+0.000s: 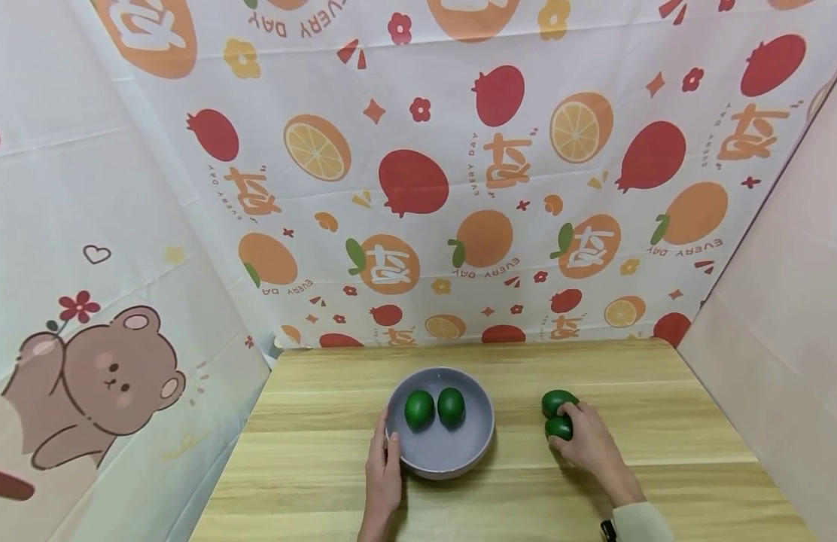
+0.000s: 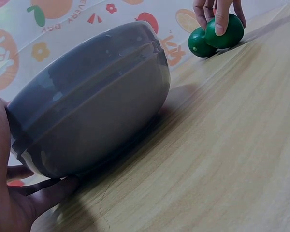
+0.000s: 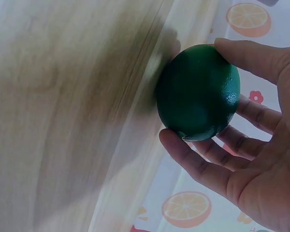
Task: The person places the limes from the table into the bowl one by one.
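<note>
A grey bowl [image 1: 440, 455] stands on the table with two green limes inside, a left lime [image 1: 419, 409] and a right lime [image 1: 451, 407]. My left hand [image 1: 383, 474] holds the bowl at its left side, thumb by the rim; the left wrist view shows fingers [image 2: 50, 194] against its lower side. To the right of the bowl, my right hand [image 1: 591, 444] grips the nearer lime [image 3: 198, 92] between thumb and fingertips. Another lime [image 1: 558, 402] lies just behind, partly covered by the fingers in the head view.
The wood-grain table [image 1: 310, 452] ends at a fruit-printed cloth [image 1: 418, 248] at the back. A cloth with a bear print [image 1: 114, 376] hangs on the left, and a pale plain cloth [image 1: 771, 316] on the right. A sleeve [image 1: 642, 523] covers my right forearm.
</note>
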A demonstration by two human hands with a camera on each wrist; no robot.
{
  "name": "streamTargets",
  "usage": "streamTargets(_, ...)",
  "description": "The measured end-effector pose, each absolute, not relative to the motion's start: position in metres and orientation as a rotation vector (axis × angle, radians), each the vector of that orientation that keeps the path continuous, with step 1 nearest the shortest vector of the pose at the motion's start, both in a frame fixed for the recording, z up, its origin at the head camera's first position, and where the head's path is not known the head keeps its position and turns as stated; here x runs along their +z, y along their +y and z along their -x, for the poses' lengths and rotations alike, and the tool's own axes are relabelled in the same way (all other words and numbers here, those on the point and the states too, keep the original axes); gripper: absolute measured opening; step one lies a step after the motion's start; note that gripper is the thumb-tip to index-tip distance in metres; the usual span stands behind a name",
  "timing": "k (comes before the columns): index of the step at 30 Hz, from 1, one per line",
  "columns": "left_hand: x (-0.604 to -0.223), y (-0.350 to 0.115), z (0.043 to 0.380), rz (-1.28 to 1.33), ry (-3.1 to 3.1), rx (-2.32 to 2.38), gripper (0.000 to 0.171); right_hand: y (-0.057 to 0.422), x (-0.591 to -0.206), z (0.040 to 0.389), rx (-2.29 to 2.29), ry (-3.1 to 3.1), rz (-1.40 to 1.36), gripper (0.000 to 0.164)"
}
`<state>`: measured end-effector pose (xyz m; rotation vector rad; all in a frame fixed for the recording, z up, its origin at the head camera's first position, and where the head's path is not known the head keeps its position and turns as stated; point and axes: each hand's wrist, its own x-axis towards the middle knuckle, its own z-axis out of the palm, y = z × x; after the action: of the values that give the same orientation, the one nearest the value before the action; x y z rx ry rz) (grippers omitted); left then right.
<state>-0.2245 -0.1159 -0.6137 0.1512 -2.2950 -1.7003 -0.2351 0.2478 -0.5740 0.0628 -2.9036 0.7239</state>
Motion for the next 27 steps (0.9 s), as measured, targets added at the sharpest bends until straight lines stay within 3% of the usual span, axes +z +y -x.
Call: streamTargets(27,-0.618,-0.114,0.227,-0.132,-2.261,-1.681,0.049,0.24,-0.551,0.242,0.814,-2.87,-0.097,0.048)
